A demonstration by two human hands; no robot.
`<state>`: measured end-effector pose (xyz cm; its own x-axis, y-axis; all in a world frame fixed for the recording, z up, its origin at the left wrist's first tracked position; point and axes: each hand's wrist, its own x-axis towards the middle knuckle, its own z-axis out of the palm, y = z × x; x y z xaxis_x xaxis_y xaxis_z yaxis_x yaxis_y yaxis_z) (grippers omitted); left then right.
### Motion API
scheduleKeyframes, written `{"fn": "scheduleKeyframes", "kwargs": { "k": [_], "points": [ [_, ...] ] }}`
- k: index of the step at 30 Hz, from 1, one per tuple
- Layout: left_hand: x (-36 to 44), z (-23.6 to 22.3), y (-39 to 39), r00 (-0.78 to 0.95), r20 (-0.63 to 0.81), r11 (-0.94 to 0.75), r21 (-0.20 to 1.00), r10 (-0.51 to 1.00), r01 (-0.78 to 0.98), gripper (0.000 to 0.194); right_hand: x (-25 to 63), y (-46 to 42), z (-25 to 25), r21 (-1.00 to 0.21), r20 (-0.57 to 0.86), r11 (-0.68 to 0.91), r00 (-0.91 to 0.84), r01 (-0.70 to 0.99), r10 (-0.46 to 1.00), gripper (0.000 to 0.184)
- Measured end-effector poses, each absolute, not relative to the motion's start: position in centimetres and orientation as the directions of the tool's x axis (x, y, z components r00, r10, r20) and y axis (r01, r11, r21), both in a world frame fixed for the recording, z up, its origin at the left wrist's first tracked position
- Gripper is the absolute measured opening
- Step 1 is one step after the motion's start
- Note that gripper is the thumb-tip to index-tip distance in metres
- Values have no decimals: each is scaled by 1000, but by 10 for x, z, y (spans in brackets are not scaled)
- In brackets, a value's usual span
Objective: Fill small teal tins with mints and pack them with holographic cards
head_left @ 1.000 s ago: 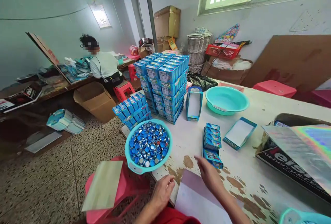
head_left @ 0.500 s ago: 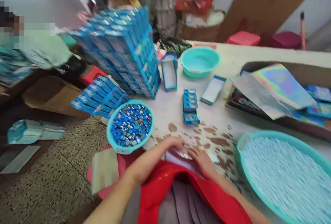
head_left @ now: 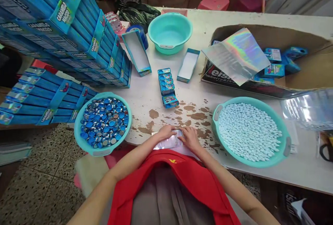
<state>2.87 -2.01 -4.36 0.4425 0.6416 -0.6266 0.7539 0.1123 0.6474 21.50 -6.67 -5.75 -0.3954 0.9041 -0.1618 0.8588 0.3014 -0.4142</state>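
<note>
At the near edge of the table, my left hand (head_left: 166, 132) has its fingers bent down onto the upper side of a shiny silvery sheet (head_left: 169, 143). My right hand (head_left: 190, 138) grips the same sheet by its right end, fingers curled. The fingertips of both hands nearly meet at the sheet's far edge. Just beyond stands a short row of small blue boxes (head_left: 167, 85), the nearest one tilted. To the left is a turquoise basin (head_left: 78, 135) of blue and silver caps; to the right, another turquoise basin (head_left: 215, 129) heaped with small pale pieces.
Tall stacks of blue cartons (head_left: 85, 44) rise at the left. Two open blue trays (head_left: 191, 63) flank an upright turquoise basin (head_left: 170, 32) at the back. A cardboard box (head_left: 307, 86) at right holds blue boxes and a holographic sheet (head_left: 236, 57).
The view has swung, so the table now lies more squarely ahead. My hands stay at the near edge, and the silvery sheet between them shows more clearly.
</note>
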Motion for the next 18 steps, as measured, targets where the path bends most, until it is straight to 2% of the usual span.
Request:
{"fn": "scheduleKeyframes", "kwargs": {
  "k": [6, 8, 11, 18],
  "points": [
    [6, -49, -21, 432, -693, 177, 623, 577, 762, 23, 225, -68, -58, -401, -144, 314, -397, 861, 906, 30],
    [-9, -49, -25, 402, -716, 214, 602, 571, 769, 20, 218, -65, -57, -403, -109, 329, -401, 854, 909, 34],
    [-18, -48, -31, 366, -712, 252, 602, 599, 758, 21, 197, -62, -53, -423, -57, 411, -477, 808, 877, 42],
    [-9, -45, -36, 287, -708, 313, 588, 646, 746, 18, 180, -78, -58, -397, -24, 579, -639, 712, 769, 38]
  ]
}}
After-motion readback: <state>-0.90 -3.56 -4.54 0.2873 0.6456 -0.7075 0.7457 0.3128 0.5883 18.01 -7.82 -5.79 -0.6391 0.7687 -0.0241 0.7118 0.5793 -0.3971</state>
